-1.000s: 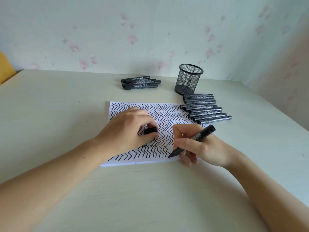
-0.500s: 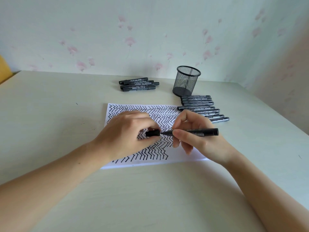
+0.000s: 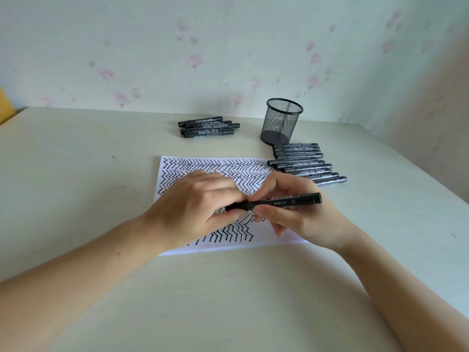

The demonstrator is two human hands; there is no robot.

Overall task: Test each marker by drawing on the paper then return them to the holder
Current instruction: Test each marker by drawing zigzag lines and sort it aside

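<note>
My paper [image 3: 203, 168] lies under both my hands, nearly filled with black zigzag rows; only a bare strip shows along the near edge and at the corner below my right wrist. So most of the testing looks done, though I cannot count which pens made which marks.

Beyond my right knuckles a row of markers [image 3: 304, 163] lies side by side, its nearer end touching the sheet's far right corner. Past that row stands the mesh holder [image 3: 281, 123], upright and, as far as I can see through the mesh, with nothing in it. Nothing has gone back yet, I judge. Farther off, beyond my left knuckles, lies a smaller bunch of markers [image 3: 208, 127], well apart from the rest; whether these are the tested ones I cannot tell.

My right hand [image 3: 299, 217] pinches the marker [image 3: 284, 200] by its barrel, level above the sheet, tail pointing right. My left hand [image 3: 195, 207] curls round the cap [image 3: 237, 206] at the tip end, pressed on or nearly so. I take it this pen is tested and being closed; next comes setting it down, then the remaining pens, then loading the holder.
</note>
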